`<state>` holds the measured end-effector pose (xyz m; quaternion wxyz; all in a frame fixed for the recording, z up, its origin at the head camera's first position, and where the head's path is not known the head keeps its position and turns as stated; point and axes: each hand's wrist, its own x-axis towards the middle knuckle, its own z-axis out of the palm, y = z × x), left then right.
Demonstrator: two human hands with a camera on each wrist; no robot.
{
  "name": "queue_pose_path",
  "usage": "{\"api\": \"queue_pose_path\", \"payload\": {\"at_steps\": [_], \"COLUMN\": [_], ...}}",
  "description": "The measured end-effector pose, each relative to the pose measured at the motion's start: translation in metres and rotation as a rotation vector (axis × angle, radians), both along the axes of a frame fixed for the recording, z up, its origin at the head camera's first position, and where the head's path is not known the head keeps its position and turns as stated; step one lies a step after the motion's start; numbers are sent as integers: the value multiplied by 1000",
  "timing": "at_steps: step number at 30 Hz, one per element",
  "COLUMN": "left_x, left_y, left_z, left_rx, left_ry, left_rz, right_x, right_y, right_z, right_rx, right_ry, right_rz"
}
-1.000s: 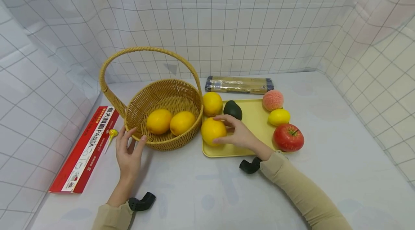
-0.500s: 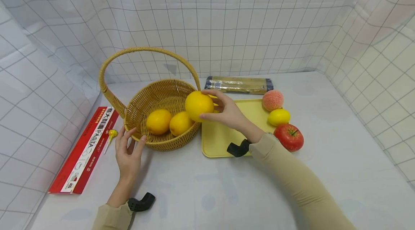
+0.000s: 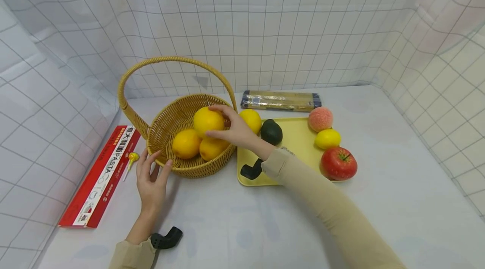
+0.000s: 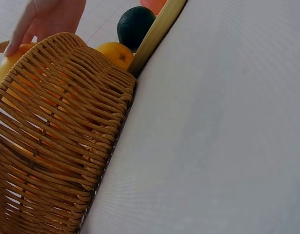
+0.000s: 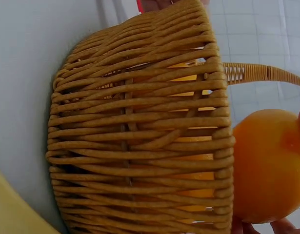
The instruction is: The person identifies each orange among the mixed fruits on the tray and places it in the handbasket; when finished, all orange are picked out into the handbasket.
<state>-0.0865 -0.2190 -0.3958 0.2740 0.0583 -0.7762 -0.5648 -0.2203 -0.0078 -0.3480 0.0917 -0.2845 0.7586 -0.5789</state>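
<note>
My right hand [image 3: 238,129] holds an orange [image 3: 207,121] between thumb and fingers over the wicker basket [image 3: 201,171]. The same orange [image 5: 267,165] shows beside the basket rim in the right wrist view. Two more yellow-orange fruits lie in the basket: a left one [image 3: 186,144] and a right one [image 3: 211,148], partly covered by the held orange and my thumb. My left hand [image 3: 152,185] holds the basket's left front rim, fingertips over the edge. Another orange [image 3: 251,120] and a dark green avocado [image 3: 271,132] rest on the yellow tray [image 3: 299,134].
At the tray's right side lie a peach [image 3: 320,118], a lemon [image 3: 328,139] and a red apple [image 3: 338,163]. A flat wrapped package [image 3: 280,100] lies behind the tray. Left of the basket are a red pasta box [image 3: 100,176] and a yellow lollipop [image 3: 132,158]. The basket's tall handle [image 3: 176,59] arches above it.
My right hand has lifted the orange off the tray and carried it left over the basket. The avocado is uncovered again. My left hand has stayed at the rim.
</note>
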Motion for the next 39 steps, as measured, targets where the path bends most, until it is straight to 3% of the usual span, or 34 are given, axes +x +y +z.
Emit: {"api": "queue_pose_path", "payload": {"at_steps": [12,15,18,20,22,30,39], "left_x": [-2,-6,-6,-5,-1,-1,-1], "left_y": [0,-5,-5,-5,1,1,0], "left_z": [0,-10,-10,-9,0,0,-1], "left_rx": [3,11,14,14,11,24,30], "left_ry": [-6,-1,2,6,-1,7,8], "left_rz": [-2,-2,-3,-6,-7,-12,-7], "right_x": [-3,-2,-1,1,3,9,-11], "right_y": [-11,-11,-8,-3,3,36,70], "right_z": [-9,-12,-12,-10,-8,8,25], "right_rx": [104,60,-7,-42,-65,-172,-278], "right_ry": [62,36,9,-8,-23,-2,59], "right_rz": [-1,11,30,40,41,-6,-89]}}
